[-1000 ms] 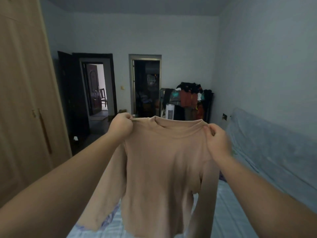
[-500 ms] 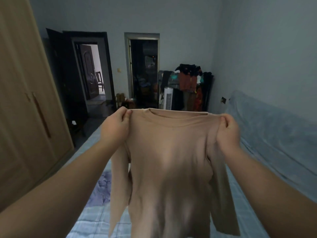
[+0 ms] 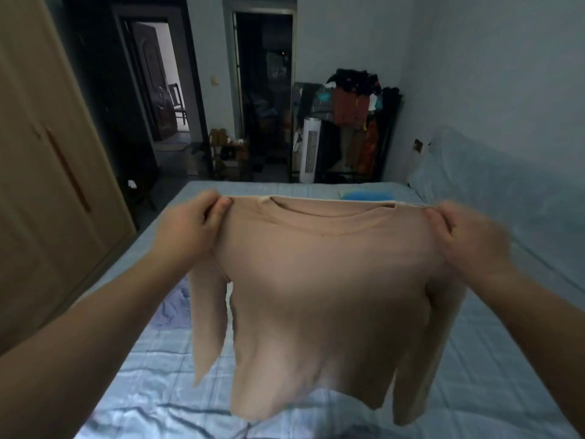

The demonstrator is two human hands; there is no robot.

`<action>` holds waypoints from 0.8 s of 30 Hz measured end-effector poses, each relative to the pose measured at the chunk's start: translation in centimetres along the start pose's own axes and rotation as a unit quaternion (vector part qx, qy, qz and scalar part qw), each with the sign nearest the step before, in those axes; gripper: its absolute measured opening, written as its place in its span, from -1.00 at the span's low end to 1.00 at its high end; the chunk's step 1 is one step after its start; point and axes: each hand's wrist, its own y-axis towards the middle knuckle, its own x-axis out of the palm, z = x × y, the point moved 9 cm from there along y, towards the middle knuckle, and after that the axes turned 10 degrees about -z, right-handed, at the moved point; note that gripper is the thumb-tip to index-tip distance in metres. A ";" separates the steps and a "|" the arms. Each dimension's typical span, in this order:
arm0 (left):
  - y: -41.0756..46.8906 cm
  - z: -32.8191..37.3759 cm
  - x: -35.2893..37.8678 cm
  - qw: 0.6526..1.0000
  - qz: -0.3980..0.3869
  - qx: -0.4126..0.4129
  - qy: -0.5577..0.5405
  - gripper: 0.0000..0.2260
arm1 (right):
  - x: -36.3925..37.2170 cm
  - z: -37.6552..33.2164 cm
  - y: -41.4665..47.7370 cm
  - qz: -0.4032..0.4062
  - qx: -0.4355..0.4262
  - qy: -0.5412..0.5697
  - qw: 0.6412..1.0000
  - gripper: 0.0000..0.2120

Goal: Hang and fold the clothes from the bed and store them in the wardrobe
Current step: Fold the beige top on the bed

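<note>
A beige long-sleeved top (image 3: 323, 296) hangs spread out in the air above the bed (image 3: 152, 369). My left hand (image 3: 190, 229) pinches its left shoulder and my right hand (image 3: 468, 239) grips its right shoulder. Both sleeves dangle down at the sides, and the hem floats a little above the blue checked sheet. The wooden wardrobe (image 3: 41, 172) stands at the left with its doors closed.
A folded blue cloth (image 3: 367, 194) lies at the bed's far end. Behind it stand a rack of dark and red clothes (image 3: 351, 103) and a white tower fan (image 3: 311, 150). Two open doorways are in the far wall. A covered headboard (image 3: 506, 191) runs along the right.
My view has tilted down toward the bed. Both hands have lowered the top and pulled its shoulders further apart, so it is stretched wider over the sheet.
</note>
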 end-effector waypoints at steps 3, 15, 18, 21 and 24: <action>-0.6 -0.1 1.5 0.999 -0.018 -0.009 -0.026 -0.77 | 0.0 0.4 -0.8 0.005 -0.009 -0.002 1.000 -0.68; 4.9 -2.2 18.0 0.991 -0.113 -0.073 0.006 -0.66 | 14.2 9.3 2.9 -0.116 0.012 0.011 0.993 -0.57; 7.0 -2.7 24.2 0.986 -0.142 -0.087 0.010 -0.64 | 19.9 12.8 4.7 -0.159 0.035 0.022 0.986 -0.60; 9.1 -3.8 30.8 0.981 -0.165 -0.101 0.009 -0.66 | 26.7 16.3 6.5 -0.206 0.050 0.038 0.977 -0.59; 10.7 -5.5 37.5 0.973 -0.188 -0.129 0.023 -0.67 | 34.1 19.2 7.9 -0.248 0.055 0.064 0.965 -0.58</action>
